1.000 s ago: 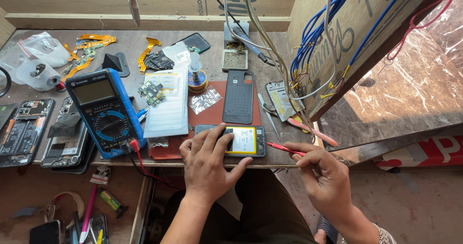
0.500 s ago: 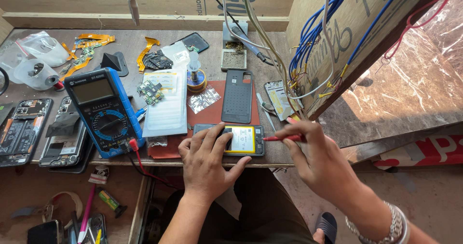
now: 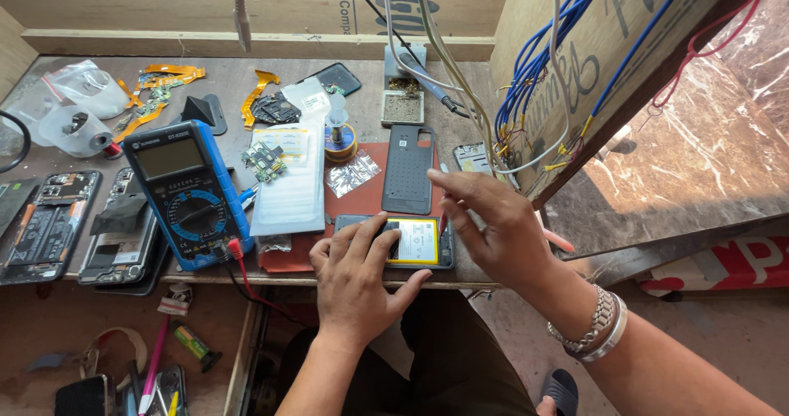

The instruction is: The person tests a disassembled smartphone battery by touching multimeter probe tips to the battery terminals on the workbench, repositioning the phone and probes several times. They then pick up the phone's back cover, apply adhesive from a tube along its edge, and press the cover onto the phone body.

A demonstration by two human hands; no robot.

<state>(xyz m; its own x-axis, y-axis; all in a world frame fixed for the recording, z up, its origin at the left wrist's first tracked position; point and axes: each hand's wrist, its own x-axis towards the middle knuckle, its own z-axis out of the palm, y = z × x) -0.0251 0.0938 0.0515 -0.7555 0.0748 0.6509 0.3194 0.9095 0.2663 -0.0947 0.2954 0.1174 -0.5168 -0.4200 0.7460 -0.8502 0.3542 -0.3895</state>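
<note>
An opened phone (image 3: 411, 243) with a yellow battery lies at the front edge of the wooden bench, on a red mat (image 3: 362, 206). My left hand (image 3: 357, 280) rests flat on the phone's left half, fingers spread, pinning it down. My right hand (image 3: 493, 227) hovers over the phone's right end, shut on a thin red-handled tool (image 3: 560, 241). The tool's tip sits by the phone's right edge, and the hand hides most of its shaft. A dark grey phone back cover (image 3: 408, 169) lies just behind the phone.
A blue multimeter (image 3: 193, 194) with red and black leads lies to the left, beside two opened phones (image 3: 82, 227). Orange flex cables, small boards and a solder spool (image 3: 339, 140) are scattered behind. A tilted wooden panel with blue wires (image 3: 559, 71) crowds the right.
My right hand has carried the red tool from the bench's right front corner up and left to the phone's right end. My left hand has stayed on the phone.
</note>
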